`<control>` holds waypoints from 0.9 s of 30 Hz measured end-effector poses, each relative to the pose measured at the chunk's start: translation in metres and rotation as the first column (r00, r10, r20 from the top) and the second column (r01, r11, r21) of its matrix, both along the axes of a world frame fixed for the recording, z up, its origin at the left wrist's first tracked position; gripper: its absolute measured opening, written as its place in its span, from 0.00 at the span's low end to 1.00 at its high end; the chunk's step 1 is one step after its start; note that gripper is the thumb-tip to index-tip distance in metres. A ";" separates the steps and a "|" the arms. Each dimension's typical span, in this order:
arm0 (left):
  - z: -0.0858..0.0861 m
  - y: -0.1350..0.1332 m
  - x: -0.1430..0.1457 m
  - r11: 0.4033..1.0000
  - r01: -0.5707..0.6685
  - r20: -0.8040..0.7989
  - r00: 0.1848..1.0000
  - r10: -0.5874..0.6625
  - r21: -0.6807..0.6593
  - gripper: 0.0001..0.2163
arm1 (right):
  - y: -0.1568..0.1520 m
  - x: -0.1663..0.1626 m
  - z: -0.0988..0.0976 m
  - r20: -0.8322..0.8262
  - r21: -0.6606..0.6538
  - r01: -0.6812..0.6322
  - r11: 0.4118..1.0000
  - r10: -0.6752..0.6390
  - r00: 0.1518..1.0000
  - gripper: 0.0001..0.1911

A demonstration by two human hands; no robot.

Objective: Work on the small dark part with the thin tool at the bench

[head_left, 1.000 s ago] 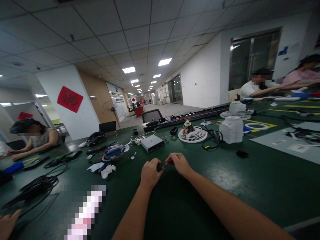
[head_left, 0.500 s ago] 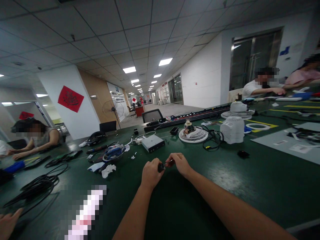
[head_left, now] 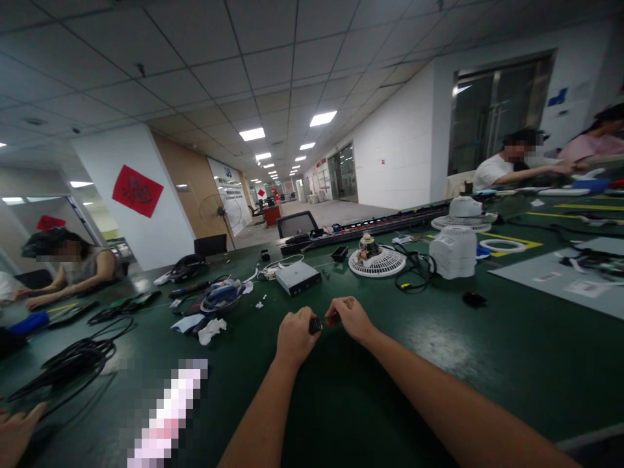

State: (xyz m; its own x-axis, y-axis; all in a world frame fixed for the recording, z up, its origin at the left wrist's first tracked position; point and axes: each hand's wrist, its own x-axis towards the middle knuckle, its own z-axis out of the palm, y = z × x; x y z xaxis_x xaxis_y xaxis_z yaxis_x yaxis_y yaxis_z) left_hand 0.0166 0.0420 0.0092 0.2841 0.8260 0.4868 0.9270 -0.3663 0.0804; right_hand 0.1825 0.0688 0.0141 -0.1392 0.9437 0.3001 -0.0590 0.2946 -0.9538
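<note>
My left hand (head_left: 294, 339) is wrapped round a small black cylindrical part (head_left: 316, 325), whose round end shows at the thumb side. Close on its right is my right hand (head_left: 350, 320), with fingers curled together in a pinch; whatever they hold is too small or hidden to make out. A narrow gap separates the fingertips from the black part. Beyond both hands lies a silver box-shaped drive (head_left: 298, 279). A white round fan grille (head_left: 377, 265) with exposed motor parts rests behind and to the right.
A white plastic housing (head_left: 453, 253) and a black cable (head_left: 420, 266) lie right of the grille. To the left are a bowl of blue cloth (head_left: 221, 298), crumpled tissue (head_left: 212, 331) and coiled black cable (head_left: 73, 364). Another person's hand (head_left: 19, 429) reaches in at lower left.
My right fingers have drawn slightly away from the black part and curled more; the thin piece seen between the hands no longer shows. My left hand stays in place.
</note>
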 end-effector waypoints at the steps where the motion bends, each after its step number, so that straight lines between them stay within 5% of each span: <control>1: 0.000 0.000 0.000 1.000 -0.003 0.000 1.000 0.003 -0.002 0.09 | 0.000 0.000 0.000 -0.013 -0.004 -0.017 1.000 0.017 1.000 0.16; 27: 0.000 0.000 -0.001 1.000 -0.015 -0.001 1.000 0.015 -0.015 0.09 | 0.003 -0.001 -0.003 -0.026 -0.020 0.013 1.000 -0.013 1.000 0.17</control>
State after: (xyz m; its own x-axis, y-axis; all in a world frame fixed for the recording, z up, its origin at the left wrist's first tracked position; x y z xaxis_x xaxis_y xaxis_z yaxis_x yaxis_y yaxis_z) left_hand 0.0161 0.0418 0.0094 0.2719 0.8376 0.4738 0.9327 -0.3507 0.0847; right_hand 0.1813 0.0718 0.0113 -0.1189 0.9511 0.2849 -0.0807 0.2768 -0.9575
